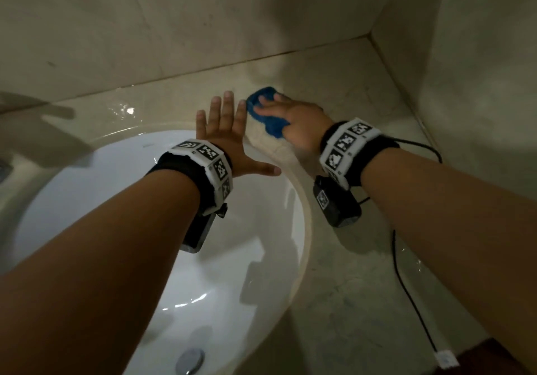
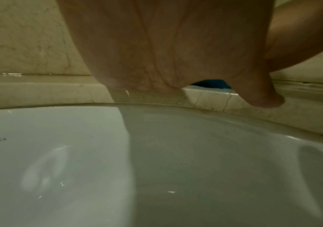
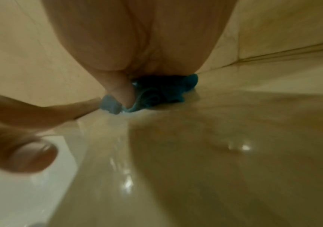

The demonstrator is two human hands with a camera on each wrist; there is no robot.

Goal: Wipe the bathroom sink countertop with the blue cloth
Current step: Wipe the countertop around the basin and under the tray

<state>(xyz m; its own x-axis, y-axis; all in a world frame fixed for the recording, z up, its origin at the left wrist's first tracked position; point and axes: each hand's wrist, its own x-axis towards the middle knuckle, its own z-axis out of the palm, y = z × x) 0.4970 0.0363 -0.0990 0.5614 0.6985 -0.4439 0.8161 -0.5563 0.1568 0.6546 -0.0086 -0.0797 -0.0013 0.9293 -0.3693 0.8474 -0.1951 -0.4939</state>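
The blue cloth [image 1: 274,127] lies bunched on the wet beige countertop [image 1: 337,89], behind the right side of the sink. My right hand [image 1: 293,117] sits on top of it, fingers curved over the cloth and thumb tucked into its folds [image 3: 154,96]. My left hand [image 1: 223,130] lies flat just left of the cloth, fingers spread on the counter behind the white basin [image 1: 255,229] and thumb out over the rim. In the left wrist view the palm [image 2: 176,46] fills the top, with a sliver of cloth [image 2: 211,84] beyond it.
Tiled walls meet in a corner [image 1: 370,36] at the back right of the counter. A black cable [image 1: 406,287] trails from my right wrist across the counter. The drain [image 1: 190,361] sits at the basin's bottom. A blurred grey shape [image 1: 43,133] stands at the left.
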